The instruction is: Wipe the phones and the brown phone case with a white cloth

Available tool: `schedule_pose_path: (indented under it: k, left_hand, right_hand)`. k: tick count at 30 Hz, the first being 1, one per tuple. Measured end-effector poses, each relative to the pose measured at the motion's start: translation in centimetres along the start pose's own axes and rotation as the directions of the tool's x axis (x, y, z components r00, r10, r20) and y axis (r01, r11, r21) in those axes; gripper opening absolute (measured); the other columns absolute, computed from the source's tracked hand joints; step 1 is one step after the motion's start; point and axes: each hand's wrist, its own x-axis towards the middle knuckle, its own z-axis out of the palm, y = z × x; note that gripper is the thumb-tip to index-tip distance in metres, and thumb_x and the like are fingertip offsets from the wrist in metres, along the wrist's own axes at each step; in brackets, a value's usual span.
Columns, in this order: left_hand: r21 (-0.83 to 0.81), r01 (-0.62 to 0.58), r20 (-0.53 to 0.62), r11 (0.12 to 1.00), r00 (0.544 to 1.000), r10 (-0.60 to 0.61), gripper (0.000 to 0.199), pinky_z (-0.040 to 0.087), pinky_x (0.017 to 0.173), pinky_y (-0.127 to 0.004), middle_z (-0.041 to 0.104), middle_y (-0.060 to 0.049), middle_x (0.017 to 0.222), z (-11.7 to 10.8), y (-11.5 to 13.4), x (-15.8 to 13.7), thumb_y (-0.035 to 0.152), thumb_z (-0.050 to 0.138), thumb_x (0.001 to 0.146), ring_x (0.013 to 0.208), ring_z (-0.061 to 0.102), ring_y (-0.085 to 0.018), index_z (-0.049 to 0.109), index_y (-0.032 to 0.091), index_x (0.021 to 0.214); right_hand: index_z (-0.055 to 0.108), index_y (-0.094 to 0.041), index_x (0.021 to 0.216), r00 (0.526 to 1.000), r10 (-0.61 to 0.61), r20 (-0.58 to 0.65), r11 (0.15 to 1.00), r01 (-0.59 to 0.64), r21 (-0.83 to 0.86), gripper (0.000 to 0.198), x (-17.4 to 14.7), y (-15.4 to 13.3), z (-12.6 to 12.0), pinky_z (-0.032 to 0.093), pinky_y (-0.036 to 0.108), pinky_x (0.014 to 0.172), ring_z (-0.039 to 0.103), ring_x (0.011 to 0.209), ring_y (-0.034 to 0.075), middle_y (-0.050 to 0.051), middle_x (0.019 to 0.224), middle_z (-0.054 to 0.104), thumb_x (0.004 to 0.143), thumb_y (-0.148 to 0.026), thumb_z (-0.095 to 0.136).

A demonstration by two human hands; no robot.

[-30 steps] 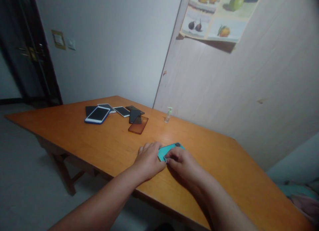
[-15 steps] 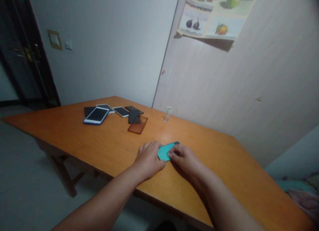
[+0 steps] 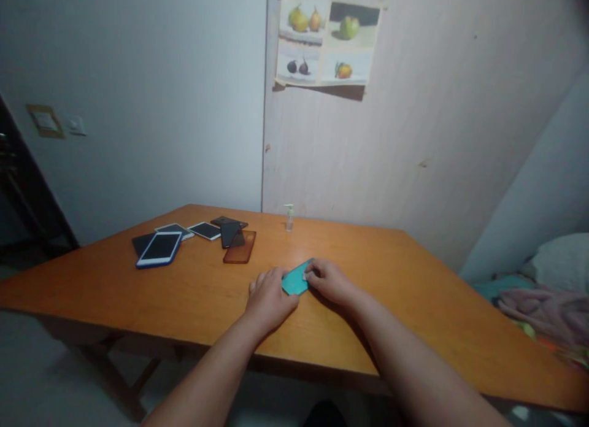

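Note:
A turquoise phone lies on the wooden table with its back facing up; in the earlier frame a dark camera area shows at its far corner. My left hand grips the phone's near left end, thumb on the near edge and fingers along the far side. Over the phone's right part, my right hand is closed in a pinch on a small whitish piece, pressed to the turquoise surface. Most of that piece is hidden by the fingers, so I cannot tell if it is cloth or paper.
Beyond my hands stands a clear pump bottle. A translucent brown phone case lies left of it, near dark phones, a white phone and a blue-cased phone. Rumpled bedding sits at right.
My head view has swung right and levelled, so the table and wall items shift left. My right hand has moved toward the phone's far right end, covering its camera corner. The left grip stays.

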Motion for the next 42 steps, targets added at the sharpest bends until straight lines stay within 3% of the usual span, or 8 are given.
schedule_pose_path:
  k: [6,11,15,21,30,37,39,42]
  left_hand:
    - [0.044,-0.010,-0.016,0.999,1.000,0.011,0.050,0.037,0.090,-0.039,0.065,-0.011,0.119,0.1,-0.2,0.2,0.048,0.069,0.074,0.114,0.055,-0.033,0.057,0.022,0.116]
    - [0.053,-0.064,0.022,0.997,0.998,0.063,0.039,0.039,0.087,-0.036,0.068,-0.009,0.112,-0.2,-0.3,0.7,0.043,0.065,0.079,0.109,0.058,-0.030,0.058,0.022,0.112]
    - [0.047,-0.090,0.040,0.995,0.995,0.089,0.042,0.042,0.084,-0.033,0.068,-0.011,0.109,-0.4,-0.1,1.2,0.040,0.069,0.078,0.105,0.061,-0.028,0.058,0.018,0.112]
    - [0.038,-0.160,0.085,0.986,0.984,0.156,0.061,0.043,0.090,-0.033,0.067,-0.013,0.118,-0.5,0.4,0.0,0.038,0.073,0.071,0.111,0.061,-0.028,0.051,0.018,0.125]
    - [-0.058,-0.321,0.135,0.945,0.936,0.326,0.052,0.042,0.091,-0.034,0.067,-0.007,0.116,-1.2,0.9,-4.4,0.039,0.071,0.072,0.109,0.060,-0.027,0.055,0.023,0.120]
    - [0.090,-0.270,0.121,0.959,0.958,0.259,0.051,0.040,0.085,-0.036,0.062,-0.008,0.110,-1.8,1.2,-5.1,0.061,0.063,0.077,0.110,0.055,-0.030,0.064,0.023,0.110]
    - [0.115,-0.277,0.134,0.954,0.956,0.262,0.046,0.039,0.082,-0.035,0.062,-0.008,0.104,-1.9,1.3,-5.1,0.062,0.062,0.077,0.107,0.056,-0.030,0.067,0.025,0.105]
    - [0.105,-0.283,0.126,0.953,0.955,0.270,0.046,0.039,0.080,-0.034,0.062,-0.007,0.102,-1.8,1.3,-5.0,0.060,0.064,0.077,0.105,0.056,-0.029,0.069,0.025,0.106]
  right_hand:
    - [0.067,-0.016,0.083,0.973,0.189,-0.131,0.976,-0.201,-0.084,0.016,0.7,1.9,-0.9,0.031,0.026,0.061,0.054,0.073,0.016,0.005,0.080,0.067,0.089,-0.031,0.062]
    - [0.070,-0.017,0.086,0.966,0.218,-0.137,0.964,-0.235,-0.123,0.016,0.6,1.2,-0.8,0.033,0.027,0.064,0.057,0.079,0.018,0.009,0.089,0.071,0.090,-0.028,0.060]
    - [0.071,-0.018,0.084,0.969,0.222,-0.108,0.963,-0.235,-0.130,0.010,-0.1,0.4,-1.2,0.033,0.027,0.064,0.058,0.076,0.018,0.008,0.086,0.072,0.085,-0.026,0.066]
    - [0.072,-0.019,0.084,0.964,0.242,-0.111,0.958,-0.255,-0.132,0.013,-4.2,0.2,-2.5,0.035,0.024,0.064,0.060,0.076,0.016,0.005,0.086,0.073,0.086,-0.029,0.065]
    - [0.070,-0.021,0.095,0.884,0.366,-0.291,0.884,-0.427,-0.187,0.030,-12.9,-0.4,-4.2,0.038,0.026,0.072,0.062,0.090,0.019,0.007,0.099,0.071,0.096,-0.045,0.052]
    - [0.073,-0.024,0.100,0.825,0.435,-0.360,0.816,-0.531,-0.230,0.036,-14.2,-0.9,-4.0,0.037,0.029,0.070,0.061,0.093,0.022,0.009,0.101,0.069,0.098,-0.048,0.047]
    - [0.073,-0.024,0.102,0.831,0.419,-0.366,0.819,-0.520,-0.243,0.033,-14.2,-2.2,-3.1,0.037,0.029,0.071,0.060,0.093,0.022,0.009,0.103,0.068,0.098,-0.044,0.048]
    - [0.073,-0.027,0.103,0.879,0.341,-0.334,0.861,-0.435,-0.265,0.028,-14.1,-5.0,-1.1,0.038,0.028,0.076,0.060,0.097,0.020,0.007,0.104,0.067,0.097,-0.041,0.049]
